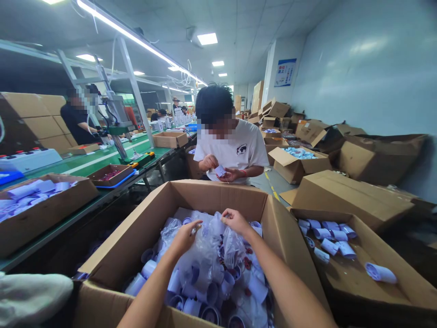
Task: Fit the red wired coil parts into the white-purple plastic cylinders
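Note:
Over a large open cardboard box (119, 255), my right hand (237, 222) pinches the top of a crumpled clear plastic bag (215, 228). My left hand (186, 236) is to the left of it, thumb and fingers closed together. Something small and pale shows at its fingertips, too small to name; plastic film hangs just beside and below. Beneath both hands lie many white plastic cylinders (257, 288), some with open ends up, among more clear film. Small dark red parts (246, 263) show between them on the right.
Across the box a person in a white shirt (251, 148) holds a white part (220, 171). Right of me stands a shallow carton (372, 291) with white cylinders. On the left, a green conveyor table (80, 166) carries a carton of cylinders (51, 212). Cartons (355, 196) line the right wall.

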`<state>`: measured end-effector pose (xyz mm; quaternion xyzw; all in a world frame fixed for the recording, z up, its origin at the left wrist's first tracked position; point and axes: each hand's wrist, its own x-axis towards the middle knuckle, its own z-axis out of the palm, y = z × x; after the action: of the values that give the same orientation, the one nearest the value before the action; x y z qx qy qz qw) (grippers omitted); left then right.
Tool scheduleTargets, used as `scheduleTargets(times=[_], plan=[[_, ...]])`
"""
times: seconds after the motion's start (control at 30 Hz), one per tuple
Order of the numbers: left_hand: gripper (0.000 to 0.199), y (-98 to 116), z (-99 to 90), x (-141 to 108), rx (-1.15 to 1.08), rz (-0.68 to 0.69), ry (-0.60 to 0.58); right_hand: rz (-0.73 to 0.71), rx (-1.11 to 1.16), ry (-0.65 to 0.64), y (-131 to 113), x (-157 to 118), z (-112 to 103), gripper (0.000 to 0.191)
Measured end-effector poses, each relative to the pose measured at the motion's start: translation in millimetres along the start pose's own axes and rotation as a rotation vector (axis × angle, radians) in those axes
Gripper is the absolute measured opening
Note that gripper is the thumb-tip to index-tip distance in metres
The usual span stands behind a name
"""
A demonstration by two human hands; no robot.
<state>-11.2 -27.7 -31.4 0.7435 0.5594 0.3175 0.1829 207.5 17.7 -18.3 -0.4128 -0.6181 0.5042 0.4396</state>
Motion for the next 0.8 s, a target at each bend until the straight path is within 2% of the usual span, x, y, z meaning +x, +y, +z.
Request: scheduleTargets(times=[0.17,0.3,0.4,0.57,0.8], plan=[[0.035,4.8,1.2,-1.8,-0.021,-0.03,-0.038,0.03,0.177,0.087,-5.0,0.5,-8.4,0.047],[0.038,12.9,3.7,-3.8,-0.073,-0.057,-0.073,0.054,0.26,0.11,-5.6,-2.4,-4.2,0.057],[0.05,14.6,6.6,-5.2,-0.132,-0.059,-0.071,0.049,0.286,0.135,-5.0,-3.7,4.2,0.058],[0.055,10.4,11.3,-5.4,-0.148,-0.08,-0.091,0.024,0.295,0.19,-6.5,-2.5,11.6,0.057],[0.05,8.6,6.7,-2.2,-0.182,-0.107,-0.039,-0.002,0.259,0.263,-14.4,-0.1,-11.8,0.051]])
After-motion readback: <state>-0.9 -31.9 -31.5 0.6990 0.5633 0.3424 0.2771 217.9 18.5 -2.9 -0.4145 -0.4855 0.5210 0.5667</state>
